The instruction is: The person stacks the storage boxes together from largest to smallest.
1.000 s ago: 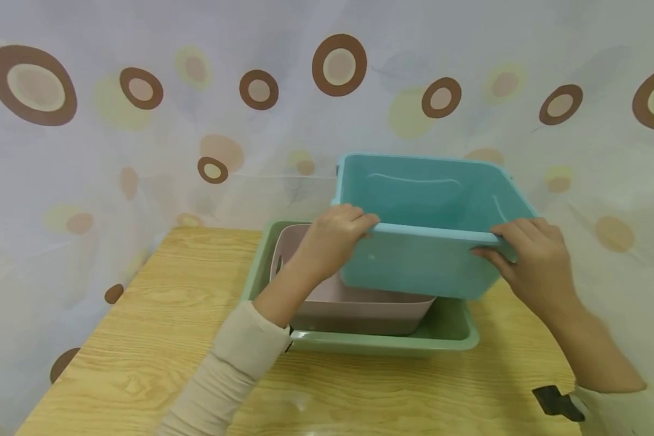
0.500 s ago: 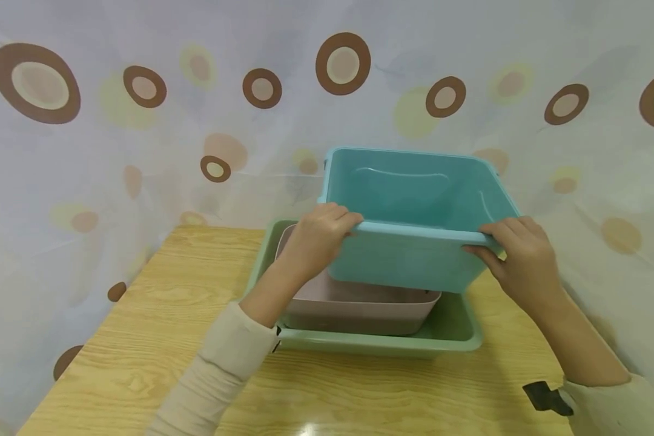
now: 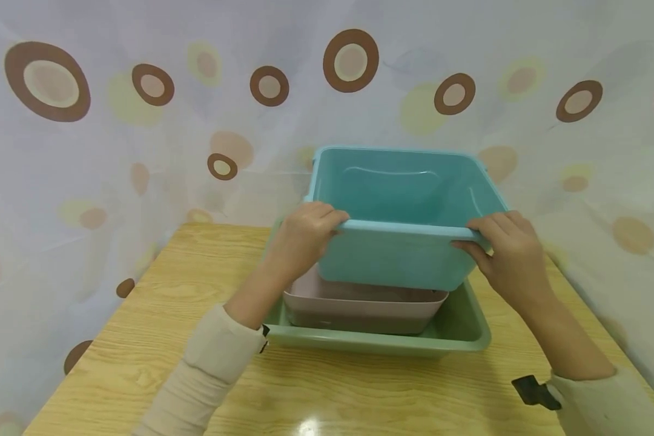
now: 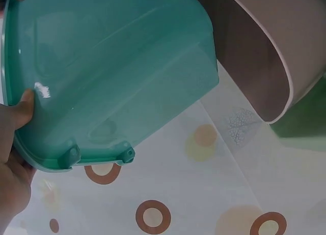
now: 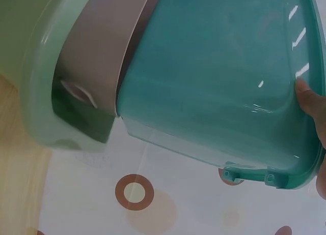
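Note:
A blue plastic bin [image 3: 398,257] is held up by its near rim, its open top tilted toward me. My left hand [image 3: 307,235] grips that rim near its left corner, fingers over the edge. At the right corner my right hand [image 3: 509,254] pinches the same rim, thumb underneath. Under the blue bin a pinkish-brown bin [image 3: 365,313] sits inside a green basin [image 3: 381,342]. The blue bin's lower part overlaps the pinkish bin's opening. In the right wrist view, the pinkish bin [image 5: 97,47] shows a handle slot, with the blue bin [image 5: 219,82] close over its rim.
The basin stands on a wood-grain table [image 3: 158,327]. Behind the table hangs a pale curtain [image 3: 283,36] printed with brown and yellow circles, close behind the blue bin. Table surface shows to the left and in front of the basin.
Both hands have moved left with the blue bin, bringing it more directly over the pinkish bin. The view has shifted slightly; basin and pinkish bin stay in place on the table.

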`<state>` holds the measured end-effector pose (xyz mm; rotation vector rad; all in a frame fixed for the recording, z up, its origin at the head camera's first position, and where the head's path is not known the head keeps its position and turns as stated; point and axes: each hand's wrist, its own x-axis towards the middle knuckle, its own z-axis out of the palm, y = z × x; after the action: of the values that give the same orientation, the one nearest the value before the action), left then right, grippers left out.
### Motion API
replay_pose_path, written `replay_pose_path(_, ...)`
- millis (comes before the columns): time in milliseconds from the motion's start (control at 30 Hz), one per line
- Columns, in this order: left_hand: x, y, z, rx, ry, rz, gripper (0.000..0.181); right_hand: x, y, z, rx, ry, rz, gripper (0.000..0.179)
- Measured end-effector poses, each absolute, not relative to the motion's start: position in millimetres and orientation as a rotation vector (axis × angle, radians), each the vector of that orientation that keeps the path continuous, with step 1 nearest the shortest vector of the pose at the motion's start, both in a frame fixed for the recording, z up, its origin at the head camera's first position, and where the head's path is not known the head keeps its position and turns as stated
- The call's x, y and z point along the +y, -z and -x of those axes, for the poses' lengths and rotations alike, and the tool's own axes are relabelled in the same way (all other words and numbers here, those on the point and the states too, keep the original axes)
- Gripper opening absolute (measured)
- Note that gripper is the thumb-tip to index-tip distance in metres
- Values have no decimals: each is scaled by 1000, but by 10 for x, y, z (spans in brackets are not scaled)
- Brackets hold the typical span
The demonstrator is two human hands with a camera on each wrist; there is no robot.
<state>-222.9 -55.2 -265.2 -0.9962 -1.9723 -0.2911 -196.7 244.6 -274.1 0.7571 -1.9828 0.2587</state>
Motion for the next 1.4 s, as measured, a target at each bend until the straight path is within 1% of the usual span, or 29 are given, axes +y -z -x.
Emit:
replay_pose_path(233, -643, 2640, 2227, -1966, 340, 1021, 16, 2354, 2725, 1967, -1966, -280, -772, 52)
replay_pose_path(733, -738, 2673, 2184, -1987, 361, 1039, 15, 2272, 2787, 1969, -1965, -296, -786, 53)
replay_pose_path(1300, -803, 2802, 2202, -2041, 403, 1073, 18, 2203, 2925, 1970, -1955, -339, -782, 42)
replay_pose_path(1400, -814, 2831, 2215, -2038, 397, 1077, 18, 2197, 2948, 1963, -1966, -335, -777, 42)
